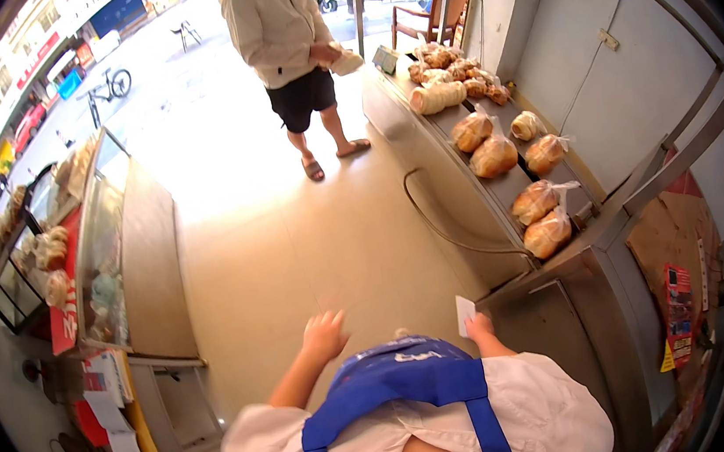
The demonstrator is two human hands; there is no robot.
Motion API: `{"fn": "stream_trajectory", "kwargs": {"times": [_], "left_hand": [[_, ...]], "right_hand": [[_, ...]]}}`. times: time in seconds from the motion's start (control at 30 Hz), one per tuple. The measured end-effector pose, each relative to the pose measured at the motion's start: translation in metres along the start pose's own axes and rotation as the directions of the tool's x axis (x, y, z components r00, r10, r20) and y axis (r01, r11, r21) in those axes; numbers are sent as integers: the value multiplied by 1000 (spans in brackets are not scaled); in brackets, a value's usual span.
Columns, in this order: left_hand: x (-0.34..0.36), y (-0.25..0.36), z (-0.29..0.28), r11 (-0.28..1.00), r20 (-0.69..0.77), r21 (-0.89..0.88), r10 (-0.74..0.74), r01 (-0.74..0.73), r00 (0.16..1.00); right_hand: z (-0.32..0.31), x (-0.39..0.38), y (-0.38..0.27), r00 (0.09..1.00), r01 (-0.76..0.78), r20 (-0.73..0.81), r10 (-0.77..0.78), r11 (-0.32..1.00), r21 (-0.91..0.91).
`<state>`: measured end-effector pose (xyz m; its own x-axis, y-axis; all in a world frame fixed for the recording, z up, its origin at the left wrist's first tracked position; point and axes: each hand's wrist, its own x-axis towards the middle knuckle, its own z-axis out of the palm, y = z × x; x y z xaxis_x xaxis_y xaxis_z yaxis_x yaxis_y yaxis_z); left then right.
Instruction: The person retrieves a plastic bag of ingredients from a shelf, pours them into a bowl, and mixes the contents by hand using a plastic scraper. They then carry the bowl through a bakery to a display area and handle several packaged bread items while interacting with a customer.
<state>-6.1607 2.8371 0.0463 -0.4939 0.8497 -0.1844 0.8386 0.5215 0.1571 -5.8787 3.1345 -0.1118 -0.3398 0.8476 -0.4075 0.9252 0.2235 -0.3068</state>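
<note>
My right hand [480,326] is closed on a small white card [465,314], held upright at my right side near the metal counter. My left hand [327,335] is stretched forward above the floor with its fingers apart and nothing in it. A blue apron [396,381] over a white short-sleeved top covers my front. Ahead, a person [275,32] in a pale jacket, dark shorts and sandals stands near the doorway, with a pale folded item [346,62] at their hand.
Along the right runs a metal counter [424,149] bearing several bagged loaves [493,156] and a curved hose [432,223]. At left stands a glass display case [106,270] with a wooden back panel [154,265]. Tiled floor [294,251] stretches between them toward the street.
</note>
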Motion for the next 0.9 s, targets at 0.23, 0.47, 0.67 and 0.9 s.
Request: {"fn": "stream_trajectory", "kwargs": {"times": [0.23, 0.47, 0.67, 0.9], "left_hand": [[-207, -100, 220, 641, 793, 99, -513, 761, 329], [-196, -95, 275, 298, 715, -420, -472, 857, 515], [-22, -66, 180, 391, 343, -716, -524, 578, 780], [44, -40, 117, 635, 266, -653, -318, 413, 910]], "right_hand": [[20, -16, 63, 990, -138, 1, 139, 985, -107], [15, -5, 35, 991, -125, -35, 125, 992, 18], [16, 17, -14, 999, -31, -29, 31, 999, 25], [13, 19, -14, 997, 29, -70, -27, 999, 26]]}}
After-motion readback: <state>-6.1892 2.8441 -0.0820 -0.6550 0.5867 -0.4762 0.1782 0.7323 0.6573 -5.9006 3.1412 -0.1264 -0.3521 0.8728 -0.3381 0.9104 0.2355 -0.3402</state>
